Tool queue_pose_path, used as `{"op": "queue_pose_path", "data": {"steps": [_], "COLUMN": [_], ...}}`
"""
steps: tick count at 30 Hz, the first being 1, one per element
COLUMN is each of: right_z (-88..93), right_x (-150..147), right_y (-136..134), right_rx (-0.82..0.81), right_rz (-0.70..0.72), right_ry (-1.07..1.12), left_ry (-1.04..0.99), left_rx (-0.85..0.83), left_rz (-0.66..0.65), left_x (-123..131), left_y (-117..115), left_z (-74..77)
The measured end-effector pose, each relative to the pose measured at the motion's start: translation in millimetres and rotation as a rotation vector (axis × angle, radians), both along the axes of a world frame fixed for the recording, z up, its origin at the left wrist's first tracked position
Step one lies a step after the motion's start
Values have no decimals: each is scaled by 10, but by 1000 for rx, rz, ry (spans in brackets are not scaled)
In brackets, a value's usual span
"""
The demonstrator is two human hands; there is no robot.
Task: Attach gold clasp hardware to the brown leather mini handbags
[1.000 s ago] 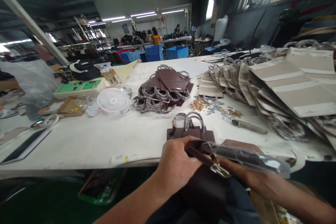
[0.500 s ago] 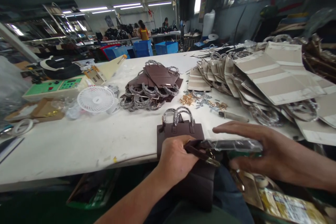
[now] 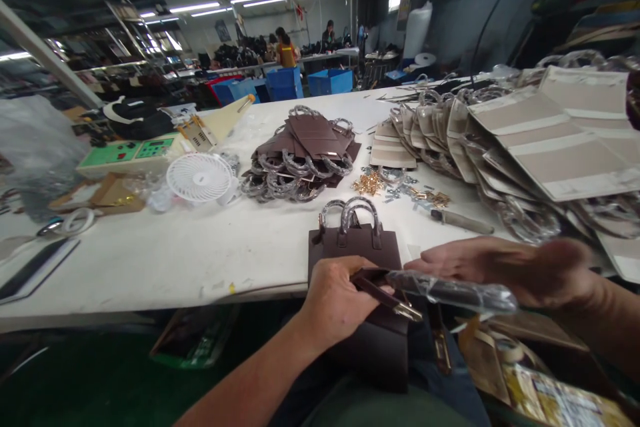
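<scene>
Left hand (image 3: 334,300) clenched on a brown strap (image 3: 383,288) with a metal clasp, its far length in clear plastic wrap. Right hand (image 3: 505,267) released, fingers flat just above the wrapped part; blurred, contact unclear. Brown handbag (image 3: 357,250) lies under the strap, across the worktop (image 3: 175,260) edge, handles pointing away. Beyond: gold fittings (image 3: 370,182), pile of brown bag panels (image 3: 307,147), small white fan (image 3: 199,178).

Your right hand (image 3: 505,267) has let go of the plastic-wrapped strap (image 3: 453,291) from beneath and now spreads open over it, fingers (image 3: 435,260) pointing toward nine o'clock.
</scene>
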State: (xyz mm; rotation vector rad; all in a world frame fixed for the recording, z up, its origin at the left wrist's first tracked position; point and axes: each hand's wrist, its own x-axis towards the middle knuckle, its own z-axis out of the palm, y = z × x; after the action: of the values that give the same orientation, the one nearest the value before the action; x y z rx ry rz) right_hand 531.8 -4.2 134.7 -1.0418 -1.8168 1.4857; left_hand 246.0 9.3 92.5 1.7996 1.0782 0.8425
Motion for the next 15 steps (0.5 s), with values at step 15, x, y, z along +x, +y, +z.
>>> {"op": "queue_pose_path", "data": {"steps": [15], "right_z": [-62], "right_x": [-463], "right_y": [-171], "right_rx": [645], "right_rz": [217], "right_ry": [-659], "left_ry": [-14], "left_rx": [506], "left_rz": [-165], "left_x": [-39], "left_y": [-193], "left_z": [10]}}
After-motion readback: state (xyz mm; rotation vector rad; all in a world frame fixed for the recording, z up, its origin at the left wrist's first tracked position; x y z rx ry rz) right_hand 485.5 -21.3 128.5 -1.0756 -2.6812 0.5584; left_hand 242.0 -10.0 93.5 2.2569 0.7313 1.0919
